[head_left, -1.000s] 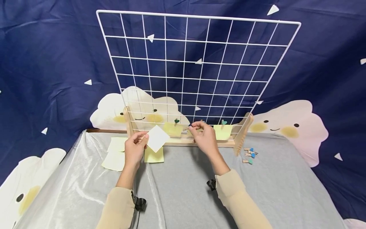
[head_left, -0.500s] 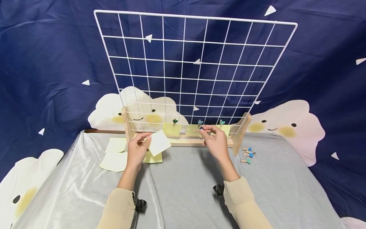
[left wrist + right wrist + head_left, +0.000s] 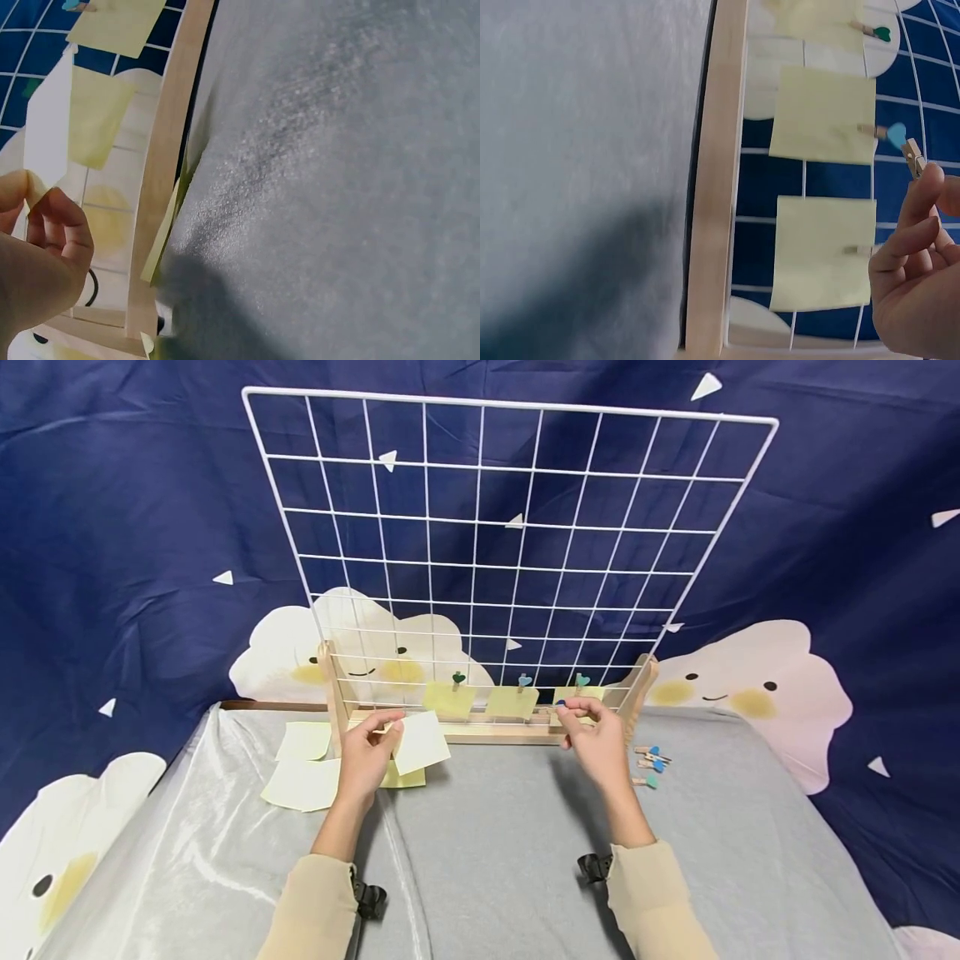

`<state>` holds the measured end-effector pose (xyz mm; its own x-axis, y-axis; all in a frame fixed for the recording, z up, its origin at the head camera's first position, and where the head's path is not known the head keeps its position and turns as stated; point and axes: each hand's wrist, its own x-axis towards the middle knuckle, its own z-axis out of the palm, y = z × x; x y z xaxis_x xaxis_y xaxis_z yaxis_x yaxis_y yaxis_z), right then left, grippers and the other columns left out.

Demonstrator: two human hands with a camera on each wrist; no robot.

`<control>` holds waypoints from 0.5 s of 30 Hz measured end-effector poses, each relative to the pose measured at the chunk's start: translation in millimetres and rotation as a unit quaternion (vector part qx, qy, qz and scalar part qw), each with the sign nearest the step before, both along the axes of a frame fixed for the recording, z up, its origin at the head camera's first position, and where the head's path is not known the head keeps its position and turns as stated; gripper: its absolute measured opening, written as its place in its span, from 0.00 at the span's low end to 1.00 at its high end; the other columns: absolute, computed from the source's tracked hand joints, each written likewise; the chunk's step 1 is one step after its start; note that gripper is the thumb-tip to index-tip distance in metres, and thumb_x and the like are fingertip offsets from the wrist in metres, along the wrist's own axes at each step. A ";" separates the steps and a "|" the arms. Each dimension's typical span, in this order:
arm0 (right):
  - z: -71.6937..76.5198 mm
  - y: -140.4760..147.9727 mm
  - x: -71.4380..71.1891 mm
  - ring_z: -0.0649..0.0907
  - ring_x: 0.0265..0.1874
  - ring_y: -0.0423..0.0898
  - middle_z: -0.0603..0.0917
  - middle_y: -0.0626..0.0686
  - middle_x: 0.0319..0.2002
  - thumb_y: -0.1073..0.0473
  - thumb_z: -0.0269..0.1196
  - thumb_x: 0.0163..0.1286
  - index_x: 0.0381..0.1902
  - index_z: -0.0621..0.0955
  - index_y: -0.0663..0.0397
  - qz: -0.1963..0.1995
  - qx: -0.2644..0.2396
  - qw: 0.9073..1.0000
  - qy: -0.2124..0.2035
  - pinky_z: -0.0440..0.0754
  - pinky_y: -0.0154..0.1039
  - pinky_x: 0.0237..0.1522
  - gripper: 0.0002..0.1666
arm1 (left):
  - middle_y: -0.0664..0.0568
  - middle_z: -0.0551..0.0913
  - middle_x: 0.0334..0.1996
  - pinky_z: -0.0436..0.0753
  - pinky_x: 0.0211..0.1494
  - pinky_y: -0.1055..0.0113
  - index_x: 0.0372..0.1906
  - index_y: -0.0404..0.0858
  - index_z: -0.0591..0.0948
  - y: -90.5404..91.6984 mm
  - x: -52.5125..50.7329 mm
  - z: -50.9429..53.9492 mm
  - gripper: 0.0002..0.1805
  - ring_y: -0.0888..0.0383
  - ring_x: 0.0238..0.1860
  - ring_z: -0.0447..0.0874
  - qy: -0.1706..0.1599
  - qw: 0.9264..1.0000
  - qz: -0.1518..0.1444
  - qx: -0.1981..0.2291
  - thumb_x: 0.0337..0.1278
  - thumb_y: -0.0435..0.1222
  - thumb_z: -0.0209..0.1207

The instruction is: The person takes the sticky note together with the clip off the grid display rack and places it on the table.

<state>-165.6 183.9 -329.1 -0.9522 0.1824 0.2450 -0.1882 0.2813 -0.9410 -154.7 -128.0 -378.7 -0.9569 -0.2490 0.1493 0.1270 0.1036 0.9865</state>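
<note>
A person's left hand (image 3: 365, 760) pinches a square paper note (image 3: 422, 743) by one corner, thumb against fingers, in front of the lower left of a white wire grid (image 3: 510, 402). The right hand (image 3: 596, 739) pinches a small wooden peg (image 3: 913, 157) in its fingertips, before the rightmost of three clipped notes (image 3: 825, 116); whether it touches that note cannot be told. The grid stands in a wooden base (image 3: 487, 733) on grey cloth (image 3: 487, 860). Loose notes (image 3: 303, 783) lie at left, spare pegs (image 3: 649, 766) at right.

The note looks very light and thin, likely to bend or crease under a firm squeeze. The corner hold leaves most of its face uncovered but probably lets the far edge swing; a grip along one edge would likely steady it. The peg seems light and stiff, with a metal spring; its back ends, squeezed between thumb and forefinger, are the natural place to hold. Being so small, it could twist in the fingertips.
</note>
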 end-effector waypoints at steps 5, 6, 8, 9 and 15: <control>-2.7 13.7 1.0 0.80 0.13 0.37 0.81 0.60 0.37 0.58 0.67 0.71 0.47 0.82 0.67 -0.021 0.001 1.000 -0.005 0.73 0.29 0.16 0.15 | 0.49 0.79 0.39 0.73 0.28 0.75 0.50 0.33 0.87 3.7 -1.3 -2.2 0.11 0.62 0.28 0.72 0.010 1.000 -0.007 -0.003 0.65 0.28 0.64; -2.9 15.9 1.2 0.80 0.13 0.37 0.81 0.59 0.37 0.58 0.67 0.71 0.46 0.82 0.67 -0.024 0.001 1.000 -0.005 0.75 0.29 0.16 0.16 | 0.49 0.79 0.37 0.72 0.28 0.75 0.50 0.33 0.87 4.4 -1.4 -2.3 0.11 0.62 0.28 0.72 0.010 1.000 -0.008 -0.004 0.64 0.28 0.64; -2.9 19.6 1.7 0.80 0.13 0.37 0.81 0.58 0.36 0.58 0.67 0.71 0.46 0.82 0.68 -0.030 -0.003 1.000 -0.004 0.76 0.30 0.17 0.16 | 0.50 0.77 0.33 0.71 0.28 0.75 0.49 0.33 0.87 6.3 -1.6 -2.0 0.11 0.61 0.28 0.71 0.012 1.000 -0.011 -0.003 0.63 0.28 0.65; -2.6 21.2 2.1 0.80 0.13 0.37 0.81 0.58 0.36 0.59 0.67 0.71 0.46 0.82 0.69 -0.032 -0.006 0.999 -0.003 0.77 0.30 0.18 0.16 | 0.51 0.76 0.31 0.70 0.28 0.75 0.49 0.32 0.87 7.0 -1.6 -1.9 0.11 0.61 0.28 0.70 0.012 1.000 -0.012 -0.004 0.63 0.28 0.66; -1.2 29.1 3.1 0.79 0.13 0.36 0.81 0.57 0.34 0.61 0.67 0.71 0.46 0.81 0.70 -0.045 -0.012 0.999 0.005 0.78 0.29 0.19 0.14 | 0.54 0.71 0.27 0.66 0.28 0.75 0.48 0.31 0.86 11.1 -2.4 -2.1 0.11 0.61 0.29 0.67 -0.001 1.000 -0.020 -0.003 0.62 0.28 0.67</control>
<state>-162.5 213.0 -330.3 -0.9291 0.2734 0.2492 -0.1729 0.2748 -0.9458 -157.1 -116.9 -380.8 -0.9663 -0.2104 0.1484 0.1286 0.1047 0.9862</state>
